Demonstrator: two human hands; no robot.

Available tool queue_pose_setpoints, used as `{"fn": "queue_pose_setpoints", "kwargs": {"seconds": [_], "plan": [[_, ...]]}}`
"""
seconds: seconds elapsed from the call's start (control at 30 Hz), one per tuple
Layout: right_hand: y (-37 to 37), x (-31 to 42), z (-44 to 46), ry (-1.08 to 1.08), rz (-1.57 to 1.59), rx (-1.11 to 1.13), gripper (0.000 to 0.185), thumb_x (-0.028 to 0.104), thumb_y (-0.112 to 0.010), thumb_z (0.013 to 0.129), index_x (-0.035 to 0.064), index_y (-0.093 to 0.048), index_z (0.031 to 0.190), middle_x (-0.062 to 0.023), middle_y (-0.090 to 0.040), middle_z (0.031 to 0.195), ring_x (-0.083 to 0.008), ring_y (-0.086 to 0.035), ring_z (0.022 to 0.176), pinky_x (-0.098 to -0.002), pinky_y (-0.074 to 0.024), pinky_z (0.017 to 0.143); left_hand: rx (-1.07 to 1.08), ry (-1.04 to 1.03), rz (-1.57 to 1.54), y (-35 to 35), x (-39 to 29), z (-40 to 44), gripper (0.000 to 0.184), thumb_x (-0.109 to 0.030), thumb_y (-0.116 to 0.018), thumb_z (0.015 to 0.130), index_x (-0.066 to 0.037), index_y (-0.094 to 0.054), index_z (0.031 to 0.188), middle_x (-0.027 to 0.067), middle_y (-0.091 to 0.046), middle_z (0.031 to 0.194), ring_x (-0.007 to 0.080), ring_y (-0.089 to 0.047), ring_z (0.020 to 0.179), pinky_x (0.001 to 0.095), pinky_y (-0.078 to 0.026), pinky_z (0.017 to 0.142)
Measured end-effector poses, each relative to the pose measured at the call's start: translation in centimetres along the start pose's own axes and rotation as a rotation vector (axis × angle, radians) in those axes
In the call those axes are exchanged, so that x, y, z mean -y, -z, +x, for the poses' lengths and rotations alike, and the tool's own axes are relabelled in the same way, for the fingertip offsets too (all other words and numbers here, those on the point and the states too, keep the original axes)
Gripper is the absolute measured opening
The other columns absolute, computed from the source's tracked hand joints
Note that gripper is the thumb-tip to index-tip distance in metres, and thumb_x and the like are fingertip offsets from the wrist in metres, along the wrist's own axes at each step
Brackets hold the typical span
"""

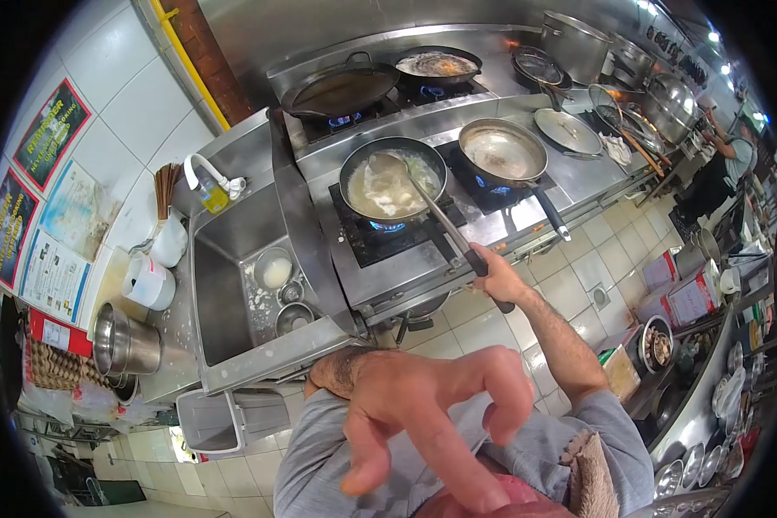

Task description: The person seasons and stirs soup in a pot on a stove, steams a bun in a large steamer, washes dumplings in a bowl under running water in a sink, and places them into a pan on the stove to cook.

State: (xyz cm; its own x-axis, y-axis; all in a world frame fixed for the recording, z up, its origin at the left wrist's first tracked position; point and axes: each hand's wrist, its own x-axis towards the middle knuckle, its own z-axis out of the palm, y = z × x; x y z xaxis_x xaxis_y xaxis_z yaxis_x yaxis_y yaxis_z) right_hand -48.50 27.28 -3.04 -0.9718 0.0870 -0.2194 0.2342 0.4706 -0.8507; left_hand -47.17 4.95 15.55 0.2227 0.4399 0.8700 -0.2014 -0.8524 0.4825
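Observation:
My right hand is wrapped round the dark grip of a long metal ladle. The ladle's bowl rests in a frying pan on the front left burner, amid pale, bubbling liquid with whitish lumps. A blue flame burns under that pan. My left hand is raised close to the camera, fingers apart and partly bent, with nothing in it. One of its fingertips reaches toward my face at the lower edge.
Right of the pan, a second frying pan sits over a flame, its handle jutting past the stove's front. Behind are a large dark wok and another pan. A sink holding bowls is on the left. Another person stands far right.

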Motion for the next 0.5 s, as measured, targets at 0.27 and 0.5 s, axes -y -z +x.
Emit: {"fn": "queue_pose_setpoints", "kwargs": {"seconds": [0.27, 0.5], "plan": [[1.2, -3.6, -1.0, 0.336, -0.527, -0.178, 0.073, -0.001, -0.058, 0.066, 0.0119, -0.030, 0.133, -0.0183, -0.056, 0.101, -0.0304, -0.059, 0.082, -0.0389, -0.0487, 0.066, -0.522, 0.213, 0.084, 0.8, 4.1, -8.2, 0.065, -0.056, -0.050, 0.081, 0.001, -0.053, 0.112, 0.0109, -0.041, 0.099, 0.0205, -0.041, 0.089, 0.0383, -0.036, 0.082], [2.0, -5.0, 0.4, 0.156, -0.877, -0.096, 0.068, 0.007, -0.056, 0.075, 0.0238, -0.027, 0.134, -0.0155, -0.051, 0.104, -0.0315, -0.060, 0.083, -0.0410, -0.0502, 0.068, -1.125, 1.323, 0.098, 0.1, 15.6, -30.5, 0.035, -0.025, -0.058, 0.085, -0.001, -0.056, 0.110, -0.0034, -0.051, 0.080, 0.0060, -0.043, 0.065, 0.0195, -0.037, 0.060]]}}
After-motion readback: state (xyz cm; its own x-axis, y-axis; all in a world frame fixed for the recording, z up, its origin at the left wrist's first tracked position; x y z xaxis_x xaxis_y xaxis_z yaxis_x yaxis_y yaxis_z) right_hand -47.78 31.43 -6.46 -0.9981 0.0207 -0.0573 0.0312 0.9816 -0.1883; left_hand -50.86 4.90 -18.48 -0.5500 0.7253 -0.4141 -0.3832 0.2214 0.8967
